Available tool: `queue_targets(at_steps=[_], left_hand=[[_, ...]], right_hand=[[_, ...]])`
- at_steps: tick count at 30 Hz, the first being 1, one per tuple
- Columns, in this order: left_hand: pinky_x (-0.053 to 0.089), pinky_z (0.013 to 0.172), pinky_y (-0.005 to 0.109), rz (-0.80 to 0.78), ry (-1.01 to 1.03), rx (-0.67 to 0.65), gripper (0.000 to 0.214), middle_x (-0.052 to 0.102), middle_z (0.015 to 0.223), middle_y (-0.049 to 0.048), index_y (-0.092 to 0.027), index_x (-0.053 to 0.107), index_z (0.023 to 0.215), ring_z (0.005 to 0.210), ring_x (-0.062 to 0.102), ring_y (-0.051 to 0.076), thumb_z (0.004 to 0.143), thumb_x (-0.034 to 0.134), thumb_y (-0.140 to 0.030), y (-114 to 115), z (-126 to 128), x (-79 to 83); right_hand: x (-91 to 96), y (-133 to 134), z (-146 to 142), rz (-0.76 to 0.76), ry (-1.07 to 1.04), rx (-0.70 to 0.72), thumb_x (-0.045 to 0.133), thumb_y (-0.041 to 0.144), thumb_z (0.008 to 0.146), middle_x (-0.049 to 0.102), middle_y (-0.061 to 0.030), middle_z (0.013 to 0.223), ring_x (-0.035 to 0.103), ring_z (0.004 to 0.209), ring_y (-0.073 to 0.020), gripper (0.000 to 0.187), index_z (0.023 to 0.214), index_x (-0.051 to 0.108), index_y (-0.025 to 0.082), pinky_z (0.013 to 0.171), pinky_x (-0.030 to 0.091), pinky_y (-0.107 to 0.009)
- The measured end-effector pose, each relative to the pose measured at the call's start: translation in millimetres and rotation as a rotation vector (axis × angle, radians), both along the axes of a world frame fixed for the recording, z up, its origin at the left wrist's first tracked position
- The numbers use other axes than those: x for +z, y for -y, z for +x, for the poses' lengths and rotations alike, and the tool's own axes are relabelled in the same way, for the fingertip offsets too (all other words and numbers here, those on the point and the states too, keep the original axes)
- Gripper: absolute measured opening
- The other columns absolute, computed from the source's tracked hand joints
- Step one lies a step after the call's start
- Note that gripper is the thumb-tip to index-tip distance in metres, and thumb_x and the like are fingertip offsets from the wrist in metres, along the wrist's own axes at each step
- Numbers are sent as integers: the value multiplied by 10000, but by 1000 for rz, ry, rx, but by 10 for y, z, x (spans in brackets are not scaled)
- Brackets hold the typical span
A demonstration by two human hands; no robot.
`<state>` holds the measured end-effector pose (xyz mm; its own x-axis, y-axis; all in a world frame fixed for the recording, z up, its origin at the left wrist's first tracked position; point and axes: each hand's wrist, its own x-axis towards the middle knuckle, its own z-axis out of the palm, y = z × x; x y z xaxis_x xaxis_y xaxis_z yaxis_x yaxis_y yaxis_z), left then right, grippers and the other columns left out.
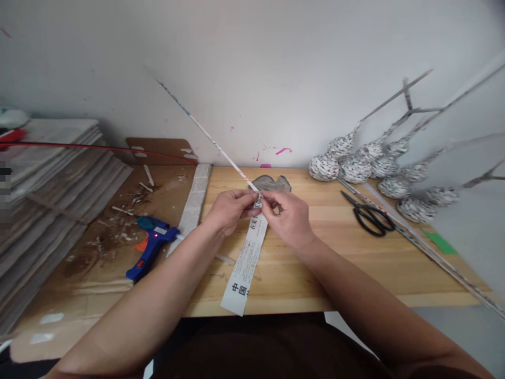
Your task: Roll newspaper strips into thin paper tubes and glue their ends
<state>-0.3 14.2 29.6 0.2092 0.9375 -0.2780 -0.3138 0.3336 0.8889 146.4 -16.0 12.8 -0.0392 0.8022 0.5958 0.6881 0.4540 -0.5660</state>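
A strip of newspaper hangs from my fingers toward the table's front edge. Its upper end is rolled into a long thin paper tube, which slants up and left toward the wall. My left hand pinches the roll between thumb and fingers from the left. Opposite it, my right hand pinches the same spot where the flat strip meets the tube. Just behind my hands a grey cloth lies on the wooden table, partly covered by them.
Woven paper gourd shapes stand at the back right. Black scissors and long paper tubes lie before them. At left are a blue glue gun with a lit red light, scraps on cardboard, and a newspaper stack.
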Motion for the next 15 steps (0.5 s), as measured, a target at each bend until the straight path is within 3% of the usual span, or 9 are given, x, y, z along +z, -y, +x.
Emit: queue_targets(at_steps=[9,15], left_hand=[[581,608,230,4,4,22,148,657,705,47,-70,720,755,615,592,95,672,788,-173,-12,-30,-14],[590,620,241,4,8,39,120,659,716,57,-64,708,761,631,596,101,708,745,-166,-4,-29,1]], right_hand=[[-73,-9,19,120,81,93,531,197,900,694,-80,978,641,906,-205,287,1124,707,233,852,529,-373],[-95,-28,42,198,130,130,518,138,899,670,-86,980,641,893,-187,333,1184,679,201,826,552,-366]])
